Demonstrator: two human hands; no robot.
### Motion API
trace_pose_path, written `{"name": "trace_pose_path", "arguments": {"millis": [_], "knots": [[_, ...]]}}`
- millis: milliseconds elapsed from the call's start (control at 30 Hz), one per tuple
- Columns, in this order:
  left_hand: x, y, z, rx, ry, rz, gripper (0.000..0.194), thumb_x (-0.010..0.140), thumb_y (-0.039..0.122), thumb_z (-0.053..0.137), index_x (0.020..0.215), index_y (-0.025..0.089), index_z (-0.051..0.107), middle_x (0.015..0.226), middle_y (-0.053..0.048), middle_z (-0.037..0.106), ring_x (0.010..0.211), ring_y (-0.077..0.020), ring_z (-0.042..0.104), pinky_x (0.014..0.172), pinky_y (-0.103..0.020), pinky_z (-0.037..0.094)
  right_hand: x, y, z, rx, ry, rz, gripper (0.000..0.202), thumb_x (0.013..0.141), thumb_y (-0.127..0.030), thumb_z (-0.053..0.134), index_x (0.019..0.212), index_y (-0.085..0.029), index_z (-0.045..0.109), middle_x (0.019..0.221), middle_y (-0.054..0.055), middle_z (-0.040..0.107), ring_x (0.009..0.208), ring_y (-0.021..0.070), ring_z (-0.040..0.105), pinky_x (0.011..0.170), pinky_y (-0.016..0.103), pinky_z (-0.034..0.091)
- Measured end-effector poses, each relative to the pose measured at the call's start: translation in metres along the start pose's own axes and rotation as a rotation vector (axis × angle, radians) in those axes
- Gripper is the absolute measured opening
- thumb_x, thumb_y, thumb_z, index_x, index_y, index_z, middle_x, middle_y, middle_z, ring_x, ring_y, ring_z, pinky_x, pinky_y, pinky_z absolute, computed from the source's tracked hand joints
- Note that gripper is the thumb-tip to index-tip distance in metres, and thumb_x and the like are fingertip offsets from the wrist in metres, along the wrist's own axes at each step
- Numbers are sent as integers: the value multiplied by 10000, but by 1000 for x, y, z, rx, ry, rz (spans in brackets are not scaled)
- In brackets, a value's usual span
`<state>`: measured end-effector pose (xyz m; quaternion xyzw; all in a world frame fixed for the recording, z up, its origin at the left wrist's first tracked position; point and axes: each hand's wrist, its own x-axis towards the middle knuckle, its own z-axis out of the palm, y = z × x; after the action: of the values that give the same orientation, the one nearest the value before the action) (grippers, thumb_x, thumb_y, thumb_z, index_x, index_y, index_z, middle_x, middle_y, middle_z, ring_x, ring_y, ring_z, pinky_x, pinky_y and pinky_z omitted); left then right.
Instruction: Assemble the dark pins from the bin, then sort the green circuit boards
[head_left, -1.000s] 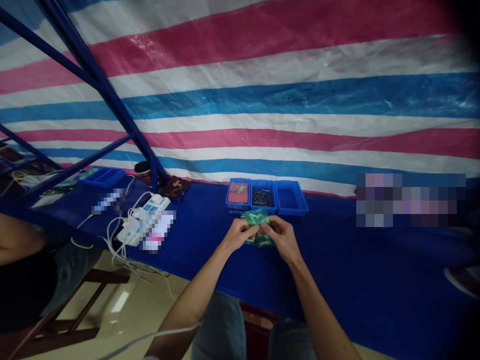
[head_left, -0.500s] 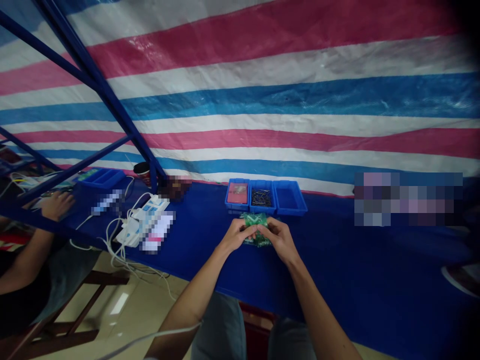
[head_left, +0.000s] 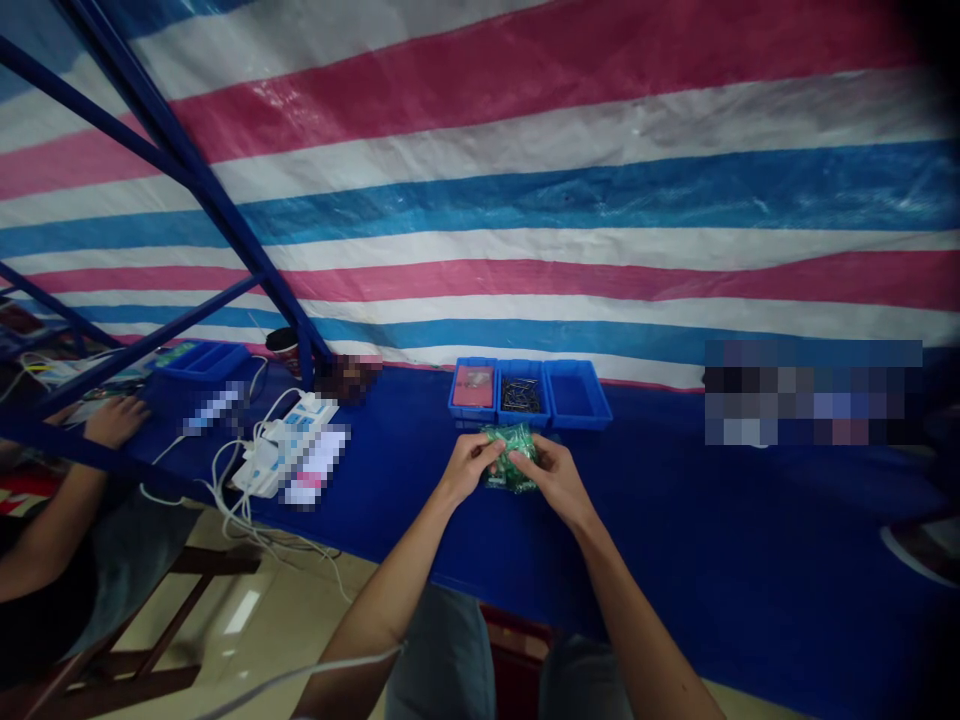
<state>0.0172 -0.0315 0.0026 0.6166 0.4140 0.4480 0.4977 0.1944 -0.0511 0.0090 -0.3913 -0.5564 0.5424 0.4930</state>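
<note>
Between my hands is a clear plastic bag (head_left: 511, 474) with green pieces inside; their exact kind is too small to make out. My left hand (head_left: 471, 464) grips the bag's left side, thumb on top. On the right side my right hand (head_left: 553, 472) grips it the same way, its thumb pointing inward. Just beyond the bag stand three joined blue bins. A pink item lies in the left bin (head_left: 472, 414), dark metal pieces like screws or pins fill the middle bin (head_left: 523, 420), and the right bin (head_left: 579, 392) shows only its blue floor.
Left on the blue table (head_left: 697, 560) lies a white power strip (head_left: 289, 440) with tangled cables. A blue metal frame (head_left: 232, 235) rises there, with a dark cup (head_left: 283, 345) behind it. A co-worker's hand (head_left: 116, 420) is at far left, near another blue tray (head_left: 201, 362). Striped sheeting (head_left: 525, 200) hangs behind.
My thumbs have moved apart on top of the bag, so more of its green contents shows. Both hands stay in nearly the same place.
</note>
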Motion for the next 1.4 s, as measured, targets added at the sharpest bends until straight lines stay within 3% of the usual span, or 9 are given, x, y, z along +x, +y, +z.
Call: {"name": "trace_pose_path", "arguments": {"millis": [300,500,633,767,867,933,1100,1267,1400], "knots": [[-1,3,6,-11,-29,-16,471,876,552,596,707,114,625,587,-8,546,531,-117,491,534,-229,349,0,-2,-2,8,14,-9,370,791,-516,741,840,-158,658,747,22,641,663,171,572,593,260,463],[-1,5,5,24,1,-4,494,896,544,571,643,120,588,532,4,511,500,-102,449,517,-226,311,0,-2,-3,-23,49,-36,342,824,-489,720,916,-162,679,795,34,669,698,180,594,623,264,476],[-1,7,7,34,19,7,497,894,517,590,599,117,585,542,-8,538,513,-106,475,527,-228,331,0,0,-6,-56,88,-70,320,836,-476,711,824,-162,659,723,11,618,638,151,544,594,249,433],[1,8,5,-31,128,31,450,925,491,552,695,114,640,555,-1,545,488,-89,455,518,-222,329,11,-4,-25,-23,379,-167,321,836,-481,698,793,-173,620,613,-28,521,549,121,461,532,234,366],[5,9,-1,-79,275,54,444,928,493,539,696,124,623,531,15,510,467,-79,425,500,-219,308,35,-17,-63,-185,637,-259,342,849,-491,656,741,-175,584,606,-23,517,561,128,461,556,243,362],[6,9,-3,-91,328,62,448,926,500,538,683,130,608,523,21,496,462,-77,412,495,-219,303,56,-28,-92,-402,684,-201,353,850,-489,623,699,-172,581,572,-13,521,544,142,467,540,252,346],[6,6,-2,-87,297,43,463,927,529,526,699,133,607,532,19,499,477,-82,427,499,-215,316,110,-37,-132,-993,545,19,207,796,-344,625,766,-145,672,633,48,630,609,200,570,588,281,361],[6,1,1,-74,279,25,517,924,597,485,725,136,607,538,19,498,478,-87,428,487,-210,328,136,-20,-118,-1213,488,69,291,826,-276,634,1076,-127,622,818,105,680,722,224,622,637,278,394],[7,-1,1,-67,274,27,522,929,602,473,737,136,609,534,22,499,468,-84,424,487,-210,332,140,-13,-107,-1434,324,140,153,889,-262,597,954,-138,659,852,146,667,810,257,643,690,297,415]]}}
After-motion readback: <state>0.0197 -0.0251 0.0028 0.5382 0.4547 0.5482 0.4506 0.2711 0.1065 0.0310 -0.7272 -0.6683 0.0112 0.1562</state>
